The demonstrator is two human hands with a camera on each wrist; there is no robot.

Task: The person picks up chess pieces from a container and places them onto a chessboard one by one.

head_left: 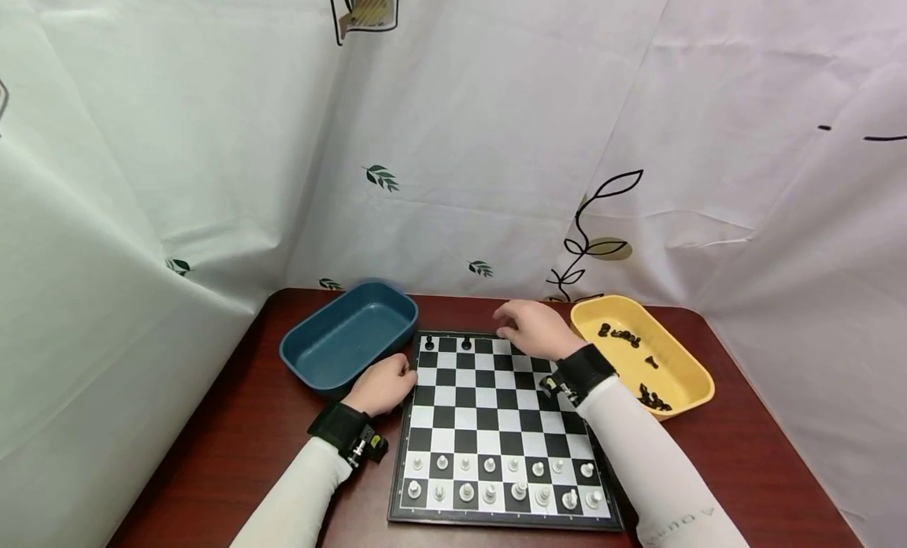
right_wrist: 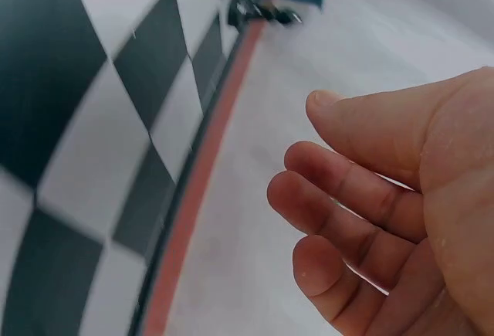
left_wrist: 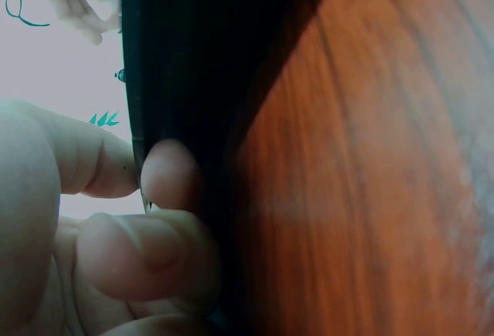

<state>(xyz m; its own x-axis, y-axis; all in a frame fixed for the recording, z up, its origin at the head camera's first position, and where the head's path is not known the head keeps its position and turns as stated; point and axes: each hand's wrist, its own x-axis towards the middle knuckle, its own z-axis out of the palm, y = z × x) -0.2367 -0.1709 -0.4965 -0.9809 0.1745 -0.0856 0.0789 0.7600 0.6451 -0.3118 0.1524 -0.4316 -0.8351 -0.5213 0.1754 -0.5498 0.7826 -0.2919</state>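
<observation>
The chessboard point(head_left: 485, 420) lies with white chess pieces point(head_left: 520, 491) in two rows along its near side. Two black chess pieces, one in the far left corner point(head_left: 429, 343) and one a couple of squares to its right point(head_left: 466, 343), stand in the far row. My left hand point(head_left: 385, 385) is at the board's left edge; in the left wrist view its fingers point(left_wrist: 100, 154) are curled at that dark edge and grip it. Above the far right part of the board is my right hand point(head_left: 536, 329), its fingers loosely bent, nothing between thumb and fingertips point(right_wrist: 318, 265).
A yellow bin point(head_left: 680, 367) with several black chess pieces point(head_left: 625, 337) stands right of the board, beside my right forearm. At the back left is a blue bin point(head_left: 347, 335). A white printed cloth point(head_left: 453, 138) hangs behind the dark red table point(head_left: 234, 453).
</observation>
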